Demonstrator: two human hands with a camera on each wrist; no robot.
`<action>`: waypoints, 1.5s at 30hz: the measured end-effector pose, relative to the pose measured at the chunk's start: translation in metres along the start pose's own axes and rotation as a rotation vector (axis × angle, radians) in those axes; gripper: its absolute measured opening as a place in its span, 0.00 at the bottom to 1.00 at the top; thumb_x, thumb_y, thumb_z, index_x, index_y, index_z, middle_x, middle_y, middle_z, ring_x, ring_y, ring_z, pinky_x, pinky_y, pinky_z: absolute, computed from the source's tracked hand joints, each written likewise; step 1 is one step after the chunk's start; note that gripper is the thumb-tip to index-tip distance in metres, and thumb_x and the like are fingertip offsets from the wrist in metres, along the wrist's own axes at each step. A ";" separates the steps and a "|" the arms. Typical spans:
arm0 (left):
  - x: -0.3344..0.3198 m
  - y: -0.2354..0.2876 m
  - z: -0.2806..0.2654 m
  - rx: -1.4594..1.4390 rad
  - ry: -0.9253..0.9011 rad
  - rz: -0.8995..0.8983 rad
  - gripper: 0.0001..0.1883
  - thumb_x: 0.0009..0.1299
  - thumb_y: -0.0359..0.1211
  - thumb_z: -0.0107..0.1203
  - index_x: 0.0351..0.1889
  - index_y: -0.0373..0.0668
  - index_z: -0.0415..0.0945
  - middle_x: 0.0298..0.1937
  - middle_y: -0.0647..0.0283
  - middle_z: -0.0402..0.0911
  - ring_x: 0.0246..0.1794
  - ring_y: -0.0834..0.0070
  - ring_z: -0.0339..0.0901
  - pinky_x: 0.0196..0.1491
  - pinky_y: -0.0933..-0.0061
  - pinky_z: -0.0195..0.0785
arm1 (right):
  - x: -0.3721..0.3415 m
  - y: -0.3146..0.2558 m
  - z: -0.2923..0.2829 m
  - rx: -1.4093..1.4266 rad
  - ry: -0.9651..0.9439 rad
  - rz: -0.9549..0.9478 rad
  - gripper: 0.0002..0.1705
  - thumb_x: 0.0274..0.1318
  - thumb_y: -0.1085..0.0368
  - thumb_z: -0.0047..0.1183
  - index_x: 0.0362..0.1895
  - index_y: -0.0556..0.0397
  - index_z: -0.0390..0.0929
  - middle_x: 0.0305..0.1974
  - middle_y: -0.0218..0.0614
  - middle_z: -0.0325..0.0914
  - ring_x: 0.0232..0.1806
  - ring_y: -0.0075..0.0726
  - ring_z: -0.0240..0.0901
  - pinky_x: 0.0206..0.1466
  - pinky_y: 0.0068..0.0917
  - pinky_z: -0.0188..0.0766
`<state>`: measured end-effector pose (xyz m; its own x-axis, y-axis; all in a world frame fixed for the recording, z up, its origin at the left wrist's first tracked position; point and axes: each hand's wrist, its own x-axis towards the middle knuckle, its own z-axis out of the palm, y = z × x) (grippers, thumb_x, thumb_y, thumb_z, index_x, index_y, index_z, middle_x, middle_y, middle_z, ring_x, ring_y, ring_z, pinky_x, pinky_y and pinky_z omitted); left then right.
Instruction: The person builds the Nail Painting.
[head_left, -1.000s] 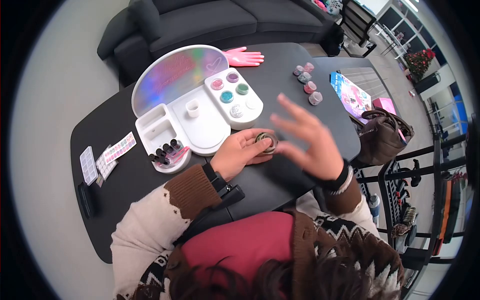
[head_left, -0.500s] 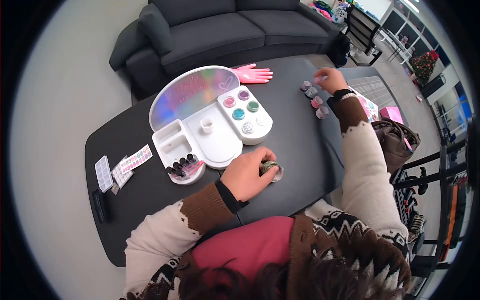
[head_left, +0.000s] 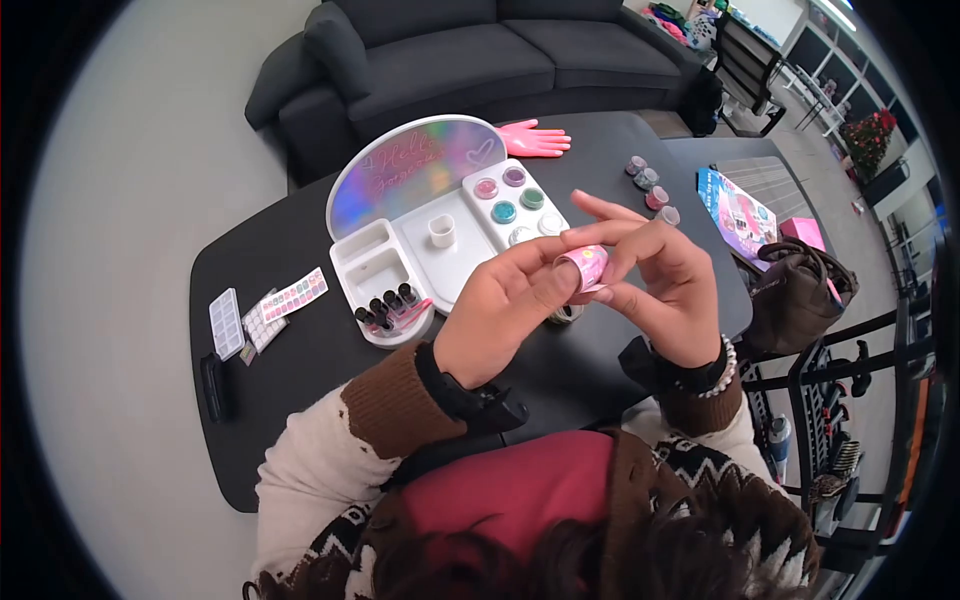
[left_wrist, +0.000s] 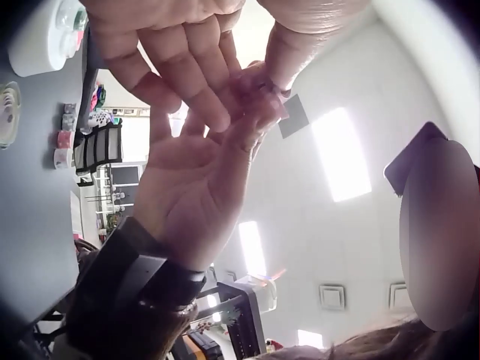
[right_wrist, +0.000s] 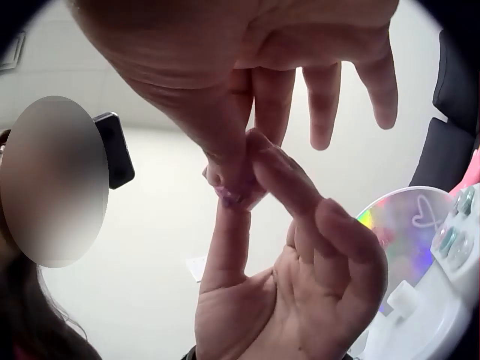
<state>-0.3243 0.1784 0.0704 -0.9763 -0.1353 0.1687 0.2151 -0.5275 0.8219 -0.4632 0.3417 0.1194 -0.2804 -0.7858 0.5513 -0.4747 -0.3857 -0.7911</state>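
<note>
My left hand (head_left: 500, 315) and right hand (head_left: 675, 285) meet over the table's front edge, both pinching a small pink jar (head_left: 590, 268) with a yellow spot on its patterned side. The left thumb presses its near end while the right thumb and forefinger grip the other side. In both wrist views the fingers largely cover the jar. Below the hands, partly hidden, a small round container (head_left: 567, 314) rests on the dark table (head_left: 560, 380).
Behind the hands stands a white manicure station (head_left: 440, 270) holding glitter pots and black-capped bottles (head_left: 388, 308). Several small jars (head_left: 656, 198) line the back right, near a pink model hand (head_left: 535, 139). Sticker sheets (head_left: 293, 293) lie left; a brown bag (head_left: 800, 300) sits right.
My right hand reached to the jar row and came back with the pink jar. The left hand let go of the round container, now on the table, and took hold of the jar.
</note>
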 end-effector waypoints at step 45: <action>0.001 0.021 -0.041 0.397 -0.246 -0.340 0.26 0.85 0.40 0.60 0.73 0.32 0.75 0.61 0.63 0.86 0.60 0.80 0.83 0.67 0.73 0.74 | -0.011 -0.010 0.005 -0.281 -0.177 0.152 0.13 0.57 0.75 0.73 0.43 0.54 0.82 0.45 0.37 0.90 0.56 0.48 0.88 0.62 0.38 0.81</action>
<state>-0.3197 0.1326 0.0659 -0.9757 0.2113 -0.0584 -0.0905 -0.1456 0.9852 -0.4514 0.3515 0.1202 -0.2282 -0.9052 0.3586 -0.6566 -0.1289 -0.7432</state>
